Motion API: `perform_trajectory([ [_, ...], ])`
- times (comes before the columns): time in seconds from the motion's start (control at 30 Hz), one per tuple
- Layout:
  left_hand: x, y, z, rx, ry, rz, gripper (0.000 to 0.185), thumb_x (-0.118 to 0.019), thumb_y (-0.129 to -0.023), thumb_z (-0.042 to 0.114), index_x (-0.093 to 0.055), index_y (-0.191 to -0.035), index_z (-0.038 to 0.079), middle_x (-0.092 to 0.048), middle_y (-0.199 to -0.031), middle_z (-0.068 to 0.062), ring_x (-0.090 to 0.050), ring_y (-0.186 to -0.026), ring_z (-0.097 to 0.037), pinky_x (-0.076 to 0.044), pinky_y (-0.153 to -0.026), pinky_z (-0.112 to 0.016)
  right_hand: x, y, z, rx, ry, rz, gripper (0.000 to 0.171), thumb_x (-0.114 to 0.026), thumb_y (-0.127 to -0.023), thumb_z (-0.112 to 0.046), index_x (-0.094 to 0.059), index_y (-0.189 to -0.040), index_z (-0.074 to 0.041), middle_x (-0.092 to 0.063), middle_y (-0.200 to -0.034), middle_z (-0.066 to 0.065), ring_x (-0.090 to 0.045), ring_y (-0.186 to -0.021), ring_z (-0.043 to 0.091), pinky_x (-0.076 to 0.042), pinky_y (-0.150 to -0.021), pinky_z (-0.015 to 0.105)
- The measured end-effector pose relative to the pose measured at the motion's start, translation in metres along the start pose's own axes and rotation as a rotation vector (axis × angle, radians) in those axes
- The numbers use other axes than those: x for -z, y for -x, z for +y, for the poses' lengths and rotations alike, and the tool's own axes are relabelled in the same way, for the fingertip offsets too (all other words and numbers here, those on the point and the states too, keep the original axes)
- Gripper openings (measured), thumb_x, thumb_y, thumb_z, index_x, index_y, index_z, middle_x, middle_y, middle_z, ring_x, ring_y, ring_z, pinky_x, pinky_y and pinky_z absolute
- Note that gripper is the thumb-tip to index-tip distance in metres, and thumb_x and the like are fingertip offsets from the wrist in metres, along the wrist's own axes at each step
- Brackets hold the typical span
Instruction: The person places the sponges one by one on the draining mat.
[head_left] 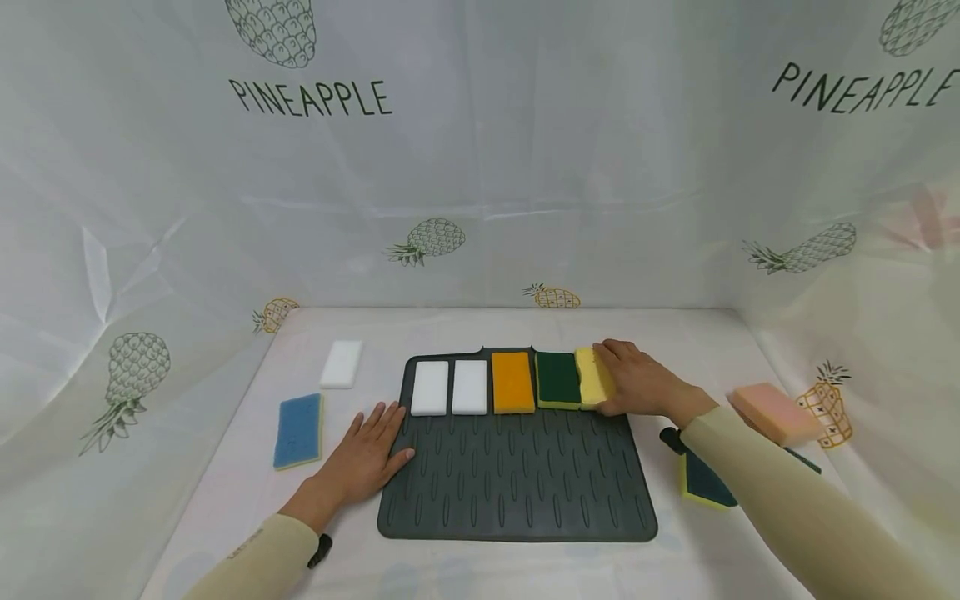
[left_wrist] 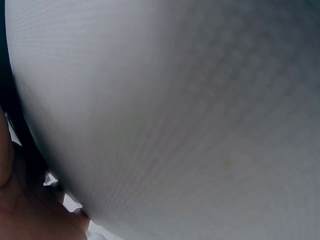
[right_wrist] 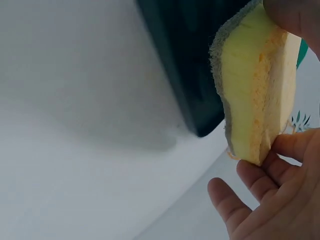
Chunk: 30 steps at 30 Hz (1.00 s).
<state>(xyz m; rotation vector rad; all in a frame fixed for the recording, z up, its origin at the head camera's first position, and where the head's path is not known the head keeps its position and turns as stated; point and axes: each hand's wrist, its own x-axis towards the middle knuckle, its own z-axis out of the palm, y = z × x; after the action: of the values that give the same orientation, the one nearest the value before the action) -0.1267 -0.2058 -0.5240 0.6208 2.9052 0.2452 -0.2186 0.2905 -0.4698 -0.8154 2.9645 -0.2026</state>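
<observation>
At the right end of a row on the dark grey ridged mat (head_left: 517,483), my right hand (head_left: 641,379) pinches a yellow sponge (head_left: 592,379) between thumb and fingers. The right wrist view shows this sponge (right_wrist: 247,85) with a grey scouring layer on one face. Directly left of it lies a dark green scouring sponge (head_left: 558,380). Further left come an orange sponge (head_left: 513,382) and two white sponges (head_left: 430,388). My left hand (head_left: 363,454) lies with fingers extended, touching the mat's left edge. The left wrist view is mostly filled by a blurred pale surface.
Left of the mat lie a blue sponge (head_left: 297,431) and another white sponge (head_left: 342,364). On the right, a pink-orange sponge (head_left: 776,412) and a dark green sponge (head_left: 708,482) sit near my right forearm, which partly hides them. A pineapple-print sheet (head_left: 480,167) walls the table.
</observation>
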Motion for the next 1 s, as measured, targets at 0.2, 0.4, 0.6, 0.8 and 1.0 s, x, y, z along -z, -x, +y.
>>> perform_trajectory([
  [0.2, -0.0001, 0.0001, 0.0008, 0.006, 0.003, 0.001, 0.076, -0.051, -0.111, 0.047, -0.029, -0.166, -0.001, -0.028, -0.172, -0.021, -0.021, -0.161, -0.043, -0.02, -0.127, -0.066, -0.0031, -0.0059, -0.0044, 0.011, -0.029, -0.036, 0.099, -0.078, -0.087, -0.043, -0.035, -0.158, 0.01, -0.042, -0.157, 0.032, -0.045, -0.142, 0.05, -0.045, -0.113, 0.062],
  [0.4, -0.0007, 0.0002, 0.001, 0.006, 0.004, 0.005, 0.076, -0.05, -0.111, 0.048, -0.029, -0.166, 0.0, -0.028, -0.172, -0.021, -0.021, -0.161, -0.043, -0.02, -0.127, -0.067, -0.005, -0.0039, -0.0016, -0.028, -0.052, -0.073, 0.099, -0.079, -0.086, -0.043, -0.036, -0.158, 0.01, -0.042, -0.157, 0.032, -0.045, -0.142, 0.052, -0.043, -0.114, 0.064],
  [0.6, -0.003, -0.0005, 0.0002, 0.001, -0.005, 0.018, 0.076, -0.051, -0.111, 0.048, -0.029, -0.166, 0.0, -0.028, -0.172, -0.021, -0.022, -0.161, -0.043, -0.02, -0.127, -0.066, -0.006, -0.0042, 0.0021, -0.061, -0.077, -0.115, 0.1, -0.078, -0.087, -0.043, -0.032, -0.16, 0.008, -0.038, -0.16, 0.031, -0.041, -0.145, 0.051, -0.042, -0.115, 0.065],
  [0.8, -0.0055, -0.0015, -0.0008, 0.003, 0.002, 0.021, 0.078, -0.052, -0.11, 0.049, -0.028, -0.166, 0.001, -0.027, -0.173, -0.02, -0.022, -0.161, -0.042, -0.02, -0.127, -0.066, -0.0045, -0.0073, 0.0017, -0.08, -0.094, -0.129, 0.1, -0.078, -0.086, -0.042, -0.033, -0.161, 0.007, -0.039, -0.16, 0.03, -0.042, -0.145, 0.051, -0.043, -0.114, 0.065],
  [1.0, -0.0059, -0.0019, -0.0011, 0.002, 0.003, 0.026, 0.078, -0.052, -0.11, 0.049, -0.029, -0.166, 0.0, -0.028, -0.172, -0.02, -0.022, -0.161, -0.042, -0.02, -0.127, -0.067, -0.0041, -0.0084, 0.0017, -0.094, -0.111, -0.139, 0.101, -0.079, -0.085, -0.043, -0.034, -0.16, 0.007, -0.039, -0.161, 0.03, -0.041, -0.146, 0.051, -0.043, -0.114, 0.065],
])
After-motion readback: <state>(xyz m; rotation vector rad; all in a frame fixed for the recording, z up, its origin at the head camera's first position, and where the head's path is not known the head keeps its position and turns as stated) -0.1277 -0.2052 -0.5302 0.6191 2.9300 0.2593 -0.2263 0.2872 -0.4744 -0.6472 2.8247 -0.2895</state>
